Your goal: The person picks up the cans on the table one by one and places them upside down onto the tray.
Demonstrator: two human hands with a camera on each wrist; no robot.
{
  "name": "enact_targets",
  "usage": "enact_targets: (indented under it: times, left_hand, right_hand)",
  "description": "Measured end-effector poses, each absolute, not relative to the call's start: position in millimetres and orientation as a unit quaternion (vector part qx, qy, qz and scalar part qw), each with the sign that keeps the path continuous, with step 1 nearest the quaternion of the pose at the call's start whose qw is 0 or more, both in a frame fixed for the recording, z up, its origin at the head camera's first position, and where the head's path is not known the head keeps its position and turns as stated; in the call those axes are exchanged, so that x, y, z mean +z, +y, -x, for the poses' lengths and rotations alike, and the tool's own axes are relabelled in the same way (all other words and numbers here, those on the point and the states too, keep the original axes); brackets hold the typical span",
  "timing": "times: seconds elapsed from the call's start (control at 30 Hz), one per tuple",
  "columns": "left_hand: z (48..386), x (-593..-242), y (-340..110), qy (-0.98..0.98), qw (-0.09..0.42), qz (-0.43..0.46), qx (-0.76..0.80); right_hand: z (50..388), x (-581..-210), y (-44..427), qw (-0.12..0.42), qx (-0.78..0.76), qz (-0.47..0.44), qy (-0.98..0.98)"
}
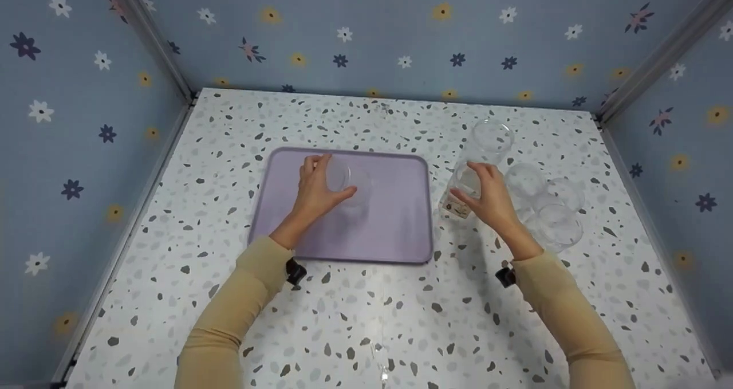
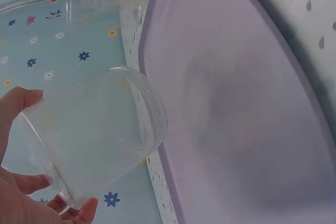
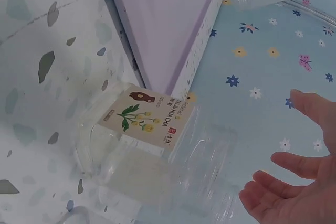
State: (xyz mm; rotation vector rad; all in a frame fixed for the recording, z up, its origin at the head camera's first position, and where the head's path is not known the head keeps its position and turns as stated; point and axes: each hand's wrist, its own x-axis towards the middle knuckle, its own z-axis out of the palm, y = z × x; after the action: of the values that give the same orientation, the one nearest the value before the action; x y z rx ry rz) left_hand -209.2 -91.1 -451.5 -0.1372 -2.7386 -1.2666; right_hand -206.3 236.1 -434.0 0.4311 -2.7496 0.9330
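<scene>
A clear plastic jar (image 2: 94,135) is in my left hand (image 1: 315,191), above the purple tray (image 1: 395,217). Thumb and fingers grip its smooth end, while the ridged rim points down towards the tray. My right hand (image 1: 489,197) is just right of the tray, fingers spread and bent loosely around the top of a second clear jar (image 3: 199,156). In the right wrist view a gap separates those fingers from the jar. This jar stands on the table and bears a beige label (image 3: 147,116) with yellow flowers and a brown bear.
Behind the labelled jar stands another clear jar (image 1: 492,137). Several clear round containers (image 1: 560,226) cluster to the right of my right hand. The speckled table (image 1: 355,314) is bounded by blue flowered panels (image 1: 401,45) at the back and both sides.
</scene>
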Motion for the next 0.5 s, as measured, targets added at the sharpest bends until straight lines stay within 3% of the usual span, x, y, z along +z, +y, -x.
enact_targets:
  times: [0.5]
  left_hand:
    - [247,-441,-124,-0.956,0.022,0.017,-0.292]
  right_hand:
    - [223,-430,238,0.046,0.238,-0.118,-0.963]
